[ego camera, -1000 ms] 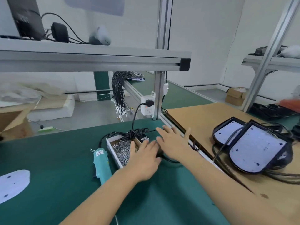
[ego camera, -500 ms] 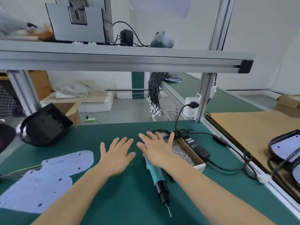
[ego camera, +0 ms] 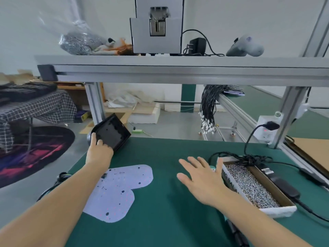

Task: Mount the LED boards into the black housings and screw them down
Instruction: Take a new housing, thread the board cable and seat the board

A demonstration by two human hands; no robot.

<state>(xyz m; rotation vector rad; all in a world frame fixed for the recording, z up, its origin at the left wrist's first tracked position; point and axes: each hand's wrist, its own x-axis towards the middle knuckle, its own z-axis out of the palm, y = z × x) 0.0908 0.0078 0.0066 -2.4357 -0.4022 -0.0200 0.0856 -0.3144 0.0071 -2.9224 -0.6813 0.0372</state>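
1. Head view, change: the left hand (ego camera: 98, 151) has reached the far left corner of the green bench (ego camera: 160, 220) and now pinches the near edge of a black housing (ego camera: 111, 133), thumb on the inner face, the housing tilted with its open side facing the camera. Half a second ago both hands lay flat and empty at mid-bench.
2. Meaning: judged as fetching a housing, so mounting has not begun.
3. The right hand (ego camera: 200, 179) hovers with fingers spread, holding nothing, just beside the screw tray (ego camera: 252, 188); it has come off the electric screwdriver (ego camera: 235, 234), now mostly hidden beneath the forearm.
4. The LED boards (ego camera: 118, 189) lie flat and overlapping between the forearms, untouched.
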